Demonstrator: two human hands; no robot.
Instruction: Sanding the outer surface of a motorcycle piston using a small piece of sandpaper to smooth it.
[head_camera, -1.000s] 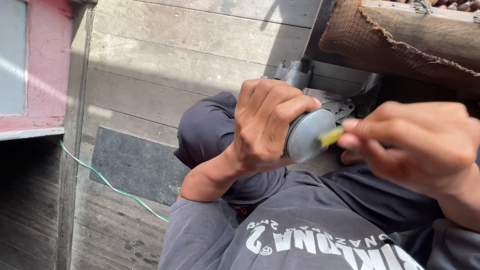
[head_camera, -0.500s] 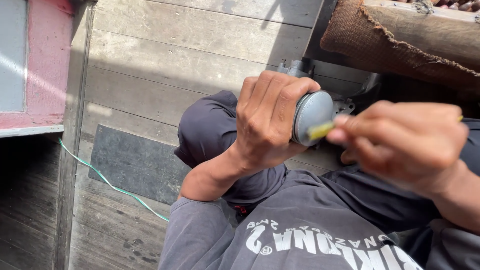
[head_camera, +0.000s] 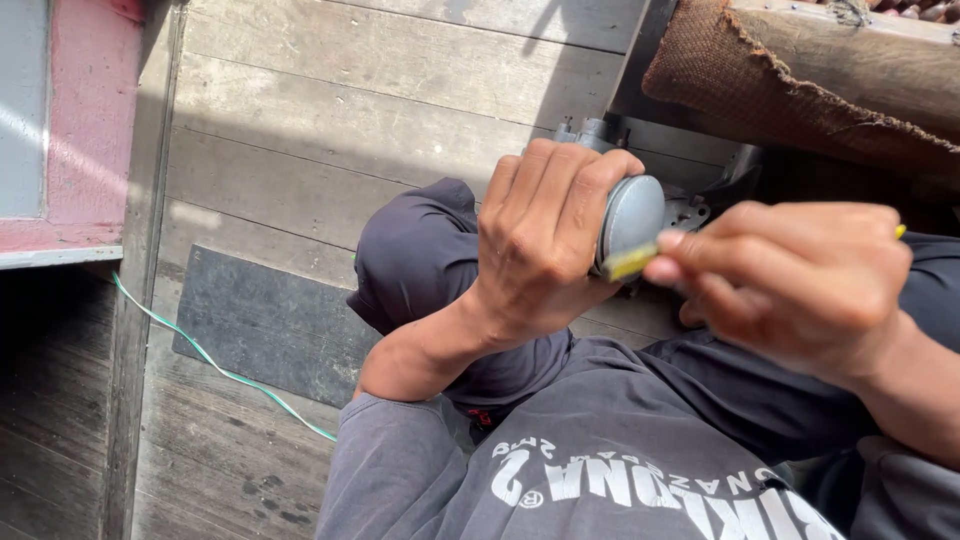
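My left hand (head_camera: 545, 235) is wrapped around a grey metal part (head_camera: 632, 215) with a round, smooth bowl-shaped end facing me; more of its cast body (head_camera: 590, 132) shows above my fingers. My right hand (head_camera: 790, 285) pinches a thin yellow-handled tool (head_camera: 632, 263), whose tip rests against the lower rim of the metal part. The tool's far yellow end (head_camera: 900, 231) pokes out past my knuckles. Both hands hover over my lap, above my dark trousers (head_camera: 420, 255) and grey printed shirt (head_camera: 600, 460).
Weathered wooden floor planks (head_camera: 330, 110) lie below. A dark rubber mat (head_camera: 265, 325) sits to the left with a green-white wire (head_camera: 215, 365) crossing it. A pink-red frame (head_camera: 85, 120) stands at far left. A burlap-wrapped timber (head_camera: 790, 75) runs across the top right.
My left hand has turned the metal part upward, so its round end faces me more. My right hand has shifted slightly with the yellow tool, staying at the part's rim.
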